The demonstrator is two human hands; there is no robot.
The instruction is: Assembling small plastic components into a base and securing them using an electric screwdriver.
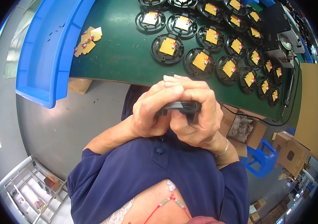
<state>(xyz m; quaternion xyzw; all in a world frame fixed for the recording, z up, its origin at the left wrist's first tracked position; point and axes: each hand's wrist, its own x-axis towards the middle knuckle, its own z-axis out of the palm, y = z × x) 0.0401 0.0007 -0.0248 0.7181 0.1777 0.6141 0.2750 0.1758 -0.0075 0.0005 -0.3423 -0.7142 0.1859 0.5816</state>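
In front of my chest, both hands are closed around a black plastic part (184,107). My left hand (147,110) grips its left side, and my right hand (205,112) wraps its right side with the thumb underneath. Much of the part is hidden by the fingers, so its full shape cannot be made out. Just beyond my hands, rows of round black plastic bases (167,59) stand on the green table (114,56). Each base carries a yellow board (200,61), most with a small red and white piece at one edge.
A long blue bin (36,63) lies at the left edge of the table. Beside it is a small pile of loose yellow boards (88,47). To the right are a grey bench device (280,50), a corded soldering iron (289,87), cardboard boxes (291,151) and a blue stool (262,156).
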